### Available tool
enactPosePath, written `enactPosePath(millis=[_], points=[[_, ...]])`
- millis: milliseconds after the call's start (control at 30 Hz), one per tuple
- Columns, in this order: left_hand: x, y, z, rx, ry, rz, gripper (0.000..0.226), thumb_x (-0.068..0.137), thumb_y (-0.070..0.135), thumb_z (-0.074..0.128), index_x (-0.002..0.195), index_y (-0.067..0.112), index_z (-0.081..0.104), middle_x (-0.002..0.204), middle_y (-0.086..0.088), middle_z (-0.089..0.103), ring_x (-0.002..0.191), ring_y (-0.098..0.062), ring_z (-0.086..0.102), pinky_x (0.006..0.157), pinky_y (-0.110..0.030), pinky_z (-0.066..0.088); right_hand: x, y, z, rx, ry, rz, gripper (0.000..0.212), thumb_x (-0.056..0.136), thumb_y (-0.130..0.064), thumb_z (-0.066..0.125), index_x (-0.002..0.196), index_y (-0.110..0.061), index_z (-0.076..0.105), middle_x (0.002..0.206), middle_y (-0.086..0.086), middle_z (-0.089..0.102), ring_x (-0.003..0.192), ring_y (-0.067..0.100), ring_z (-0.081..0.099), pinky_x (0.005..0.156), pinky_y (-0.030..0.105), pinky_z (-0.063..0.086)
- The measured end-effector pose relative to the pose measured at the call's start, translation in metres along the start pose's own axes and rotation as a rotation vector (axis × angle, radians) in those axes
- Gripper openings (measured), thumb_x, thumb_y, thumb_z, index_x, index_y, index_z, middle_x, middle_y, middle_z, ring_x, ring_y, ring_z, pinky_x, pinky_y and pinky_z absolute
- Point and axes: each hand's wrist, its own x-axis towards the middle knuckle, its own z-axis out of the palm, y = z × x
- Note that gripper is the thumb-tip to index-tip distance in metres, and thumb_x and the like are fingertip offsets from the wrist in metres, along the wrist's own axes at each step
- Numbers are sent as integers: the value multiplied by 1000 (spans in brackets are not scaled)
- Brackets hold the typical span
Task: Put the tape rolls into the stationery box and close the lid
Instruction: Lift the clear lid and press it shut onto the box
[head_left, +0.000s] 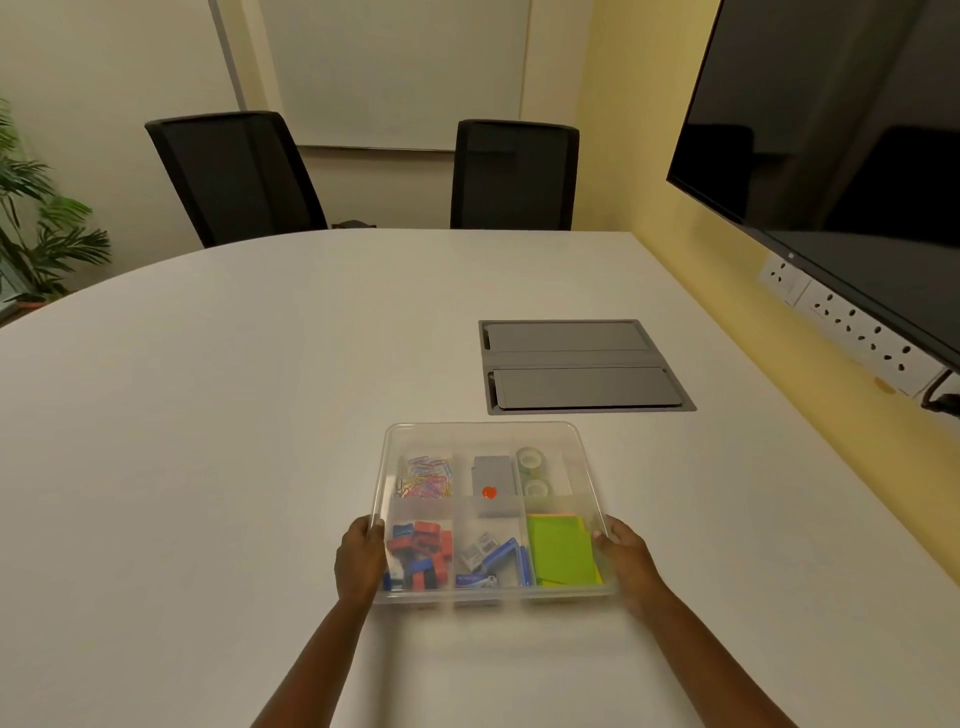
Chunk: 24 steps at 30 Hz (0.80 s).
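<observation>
A clear plastic stationery box (483, 430) with several compartments lies on the white table in front of me. Two clear tape rolls (534, 473) lie in its far right compartment. A clear lid seems to cover the box, though I cannot tell for sure. My left hand (358, 561) grips the box's left edge and my right hand (631, 564) grips its right edge, thumbs over the rim. Other compartments hold coloured paper clips, red and blue binder clips, a grey case, staples and green sticky notes.
A grey cable hatch (582, 366) is set into the white table (208, 415) just beyond the box. Two black chairs (239, 171) stand at the far edge. A dark screen (841, 156) and wall sockets (852, 332) hang on the right; a plant (36, 218) stands left.
</observation>
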Motion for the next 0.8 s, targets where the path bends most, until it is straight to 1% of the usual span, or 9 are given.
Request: enactPosePath(millis=[100, 200, 367, 533, 633, 733, 800], points=[[13, 12, 4, 1, 15, 16, 29, 94, 13, 37, 93, -9, 56, 96, -30, 64, 90, -43, 59, 81, -45, 47, 14, -9, 3, 28, 3, -3, 37, 96, 2, 42, 133, 5, 42, 139, 24, 48, 129, 35, 45, 111, 43, 33], [29, 23, 11, -2, 24, 28, 30, 94, 13, 36, 94, -9, 56, 97, -30, 64, 89, -42, 59, 79, -44, 46, 30, -20, 7, 37, 14, -2, 38, 96, 1, 42, 134, 4, 42, 139, 23, 48, 129, 35, 45, 111, 42, 34], [57, 34, 20, 5, 30, 32, 30, 95, 12, 36, 96, -9, 56, 99, -30, 64, 92, -42, 58, 82, -45, 45, 59, -37, 14, 24, 22, -9, 37, 96, 2, 41, 133, 5, 43, 137, 24, 49, 128, 36, 46, 110, 42, 35], [75, 37, 26, 13, 33, 33, 30, 96, 13, 35, 99, -9, 56, 102, -29, 64, 94, -42, 58, 84, -45, 45, 72, -44, 19, 9, 22, -16, 37, 96, 2, 41, 133, 4, 43, 136, 24, 50, 127, 36, 47, 104, 37, 38], [79, 35, 29, 12, 20, 41, 29, 96, 12, 35, 99, -8, 55, 102, -28, 63, 94, -42, 58, 83, -44, 44, 74, -42, 20, -2, 20, -19, 37, 96, 1, 41, 133, 4, 43, 134, 22, 52, 125, 36, 48, 105, 40, 39], [82, 30, 31, 11, 2, 53, 26, 95, 13, 35, 93, -5, 54, 99, -29, 63, 93, -41, 57, 79, -42, 42, 74, -40, 22, -15, 30, -22, 37, 96, 0, 42, 133, 4, 43, 128, 19, 54, 121, 31, 51, 97, 37, 44], [82, 28, 30, 24, -3, 52, 28, 96, 14, 34, 97, -6, 54, 101, -28, 63, 91, -38, 56, 76, -37, 39, 74, -40, 23, -46, 45, -21, 37, 96, -1, 43, 133, 3, 44, 133, 20, 53, 124, 34, 49, 103, 40, 41]])
